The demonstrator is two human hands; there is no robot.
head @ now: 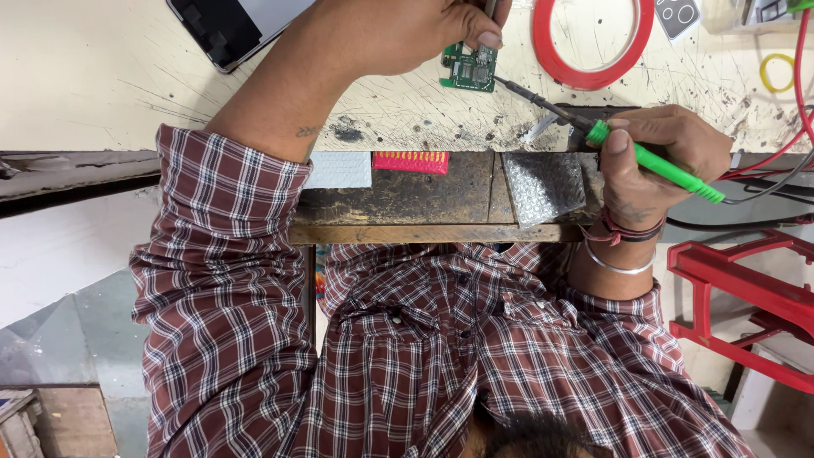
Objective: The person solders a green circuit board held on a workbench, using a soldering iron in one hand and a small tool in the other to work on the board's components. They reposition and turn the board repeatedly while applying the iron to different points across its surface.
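Note:
My left hand (407, 30) reaches over the scratched cream worktop (102, 76) and pins a small green circuit board (469, 69) under its fingertips. A thin grey rod (490, 8) also sticks out of this hand; what it is cannot be told. My right hand (661, 148) grips a green-handled soldering iron (670, 170) like a pen. Its dark shaft (543, 103) points left, and the tip lies just right of the board's edge.
A red tape ring (585, 76) lies beyond the board, and a dark tablet (220, 30) sits at the far left. On the wooden ledge (441, 203) lie a white pad (339, 170), a red comb-like strip (411, 161) and bubble wrap (543, 187). Red and black cables (780, 157) and a red plastic frame (746, 297) are at the right.

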